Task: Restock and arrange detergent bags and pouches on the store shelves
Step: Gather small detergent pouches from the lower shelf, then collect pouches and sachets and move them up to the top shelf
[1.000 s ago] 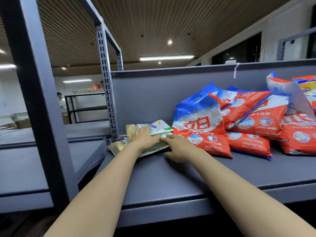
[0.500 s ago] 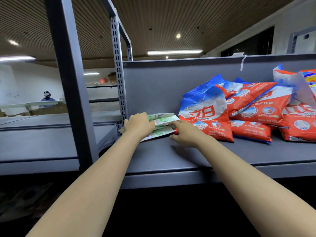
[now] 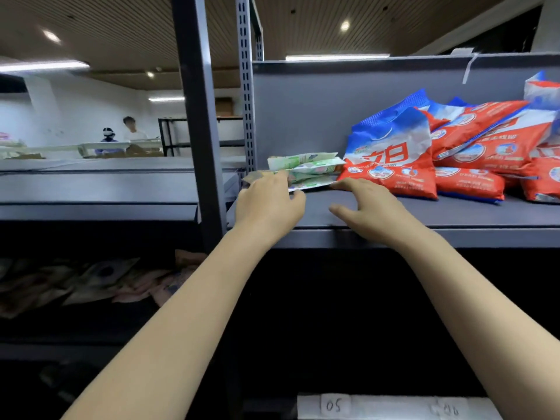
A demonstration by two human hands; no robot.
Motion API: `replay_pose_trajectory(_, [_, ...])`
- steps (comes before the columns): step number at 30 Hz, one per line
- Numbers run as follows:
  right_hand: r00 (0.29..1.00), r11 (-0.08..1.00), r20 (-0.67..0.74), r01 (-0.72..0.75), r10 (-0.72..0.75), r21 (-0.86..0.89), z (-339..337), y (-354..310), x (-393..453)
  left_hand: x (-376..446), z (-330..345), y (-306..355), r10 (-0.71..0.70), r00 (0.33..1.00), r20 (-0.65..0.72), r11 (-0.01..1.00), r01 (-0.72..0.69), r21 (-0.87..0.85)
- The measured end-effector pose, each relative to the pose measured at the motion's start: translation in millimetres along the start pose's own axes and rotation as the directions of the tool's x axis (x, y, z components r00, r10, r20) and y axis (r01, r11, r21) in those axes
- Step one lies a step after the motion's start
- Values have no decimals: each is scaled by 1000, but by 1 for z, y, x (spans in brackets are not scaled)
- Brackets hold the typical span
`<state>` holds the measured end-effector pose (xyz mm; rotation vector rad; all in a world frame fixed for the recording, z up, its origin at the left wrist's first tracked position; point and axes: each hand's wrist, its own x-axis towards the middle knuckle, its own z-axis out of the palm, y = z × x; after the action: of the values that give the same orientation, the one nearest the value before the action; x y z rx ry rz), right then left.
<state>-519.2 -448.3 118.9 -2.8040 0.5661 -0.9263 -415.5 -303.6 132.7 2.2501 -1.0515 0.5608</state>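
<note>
Reaching up over the front lip of the grey shelf [image 3: 394, 237], I have both hands at its left end. My right hand [image 3: 368, 212] lies flat on the shelf board, fingers loosely spread and holding nothing, fingertips just short of the pouches. My left hand [image 3: 268, 201] is nearer: its fingers curl at the left front corner of the stack of green-and-white pouches [image 3: 306, 169], though I cannot quite tell whether they pinch an edge or only press it. The stack lies straight ahead of my fingers, long axis running left to right, its right end touching the front red-and-blue detergent bag [image 3: 391, 160]. Beyond that, more red bags [image 3: 485, 147] lean against the back panel [image 3: 318, 101].
</note>
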Motion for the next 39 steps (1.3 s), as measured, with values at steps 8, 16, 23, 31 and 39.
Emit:
replay_pose_trajectory(8, [992,976,-47,126,-120,175,4,-56,-49,-79,-28,-46,1,995,-100,991,-14,-130])
replay_pose_trajectory(16, [977,921,38,183,-209,345,42,-117,-78,-121,-35,-133,-150,987,-59,988,147,-51])
replay_pose_trajectory(23, [956,914,140,197,-260,354,112,-171,-70,-125,-34,-233,-291,954,66,956,288,61])
replay_pose_trajectory(31, [922,962,349,75,-167,263,216,-249,-31,-113,-35,-379,-356,918,174,927,323,192])
replay_pose_trajectory(39, [865,973,501,-143,35,179,299,-322,12,-85,-30,-522,-424,832,357,896,330,297])
